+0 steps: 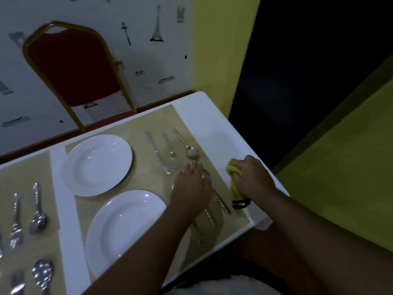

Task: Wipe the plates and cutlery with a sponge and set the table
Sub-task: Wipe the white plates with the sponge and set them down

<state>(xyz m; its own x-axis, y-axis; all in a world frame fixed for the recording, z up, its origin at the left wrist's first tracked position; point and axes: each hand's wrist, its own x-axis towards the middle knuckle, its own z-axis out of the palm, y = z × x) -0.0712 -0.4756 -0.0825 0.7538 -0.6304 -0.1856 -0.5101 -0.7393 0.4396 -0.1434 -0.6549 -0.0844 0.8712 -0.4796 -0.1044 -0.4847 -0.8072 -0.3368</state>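
Right hand [253,175] curled tight round yellow sponge [234,169], at right edge of desk [212,128]. Left hand [191,186] with fingers straight, laid flat over near cutlery [221,203], just right of near plate [123,228]. Far plate [97,165] beyond; far cutlery [170,149] to its right.

Bare forearms [148,241], pale garment [223,287]

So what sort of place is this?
Probably a small restaurant or dining room: a red gold-framed banquet chair, a white table with tan placemats, and white plates with cutlery laid in sets.
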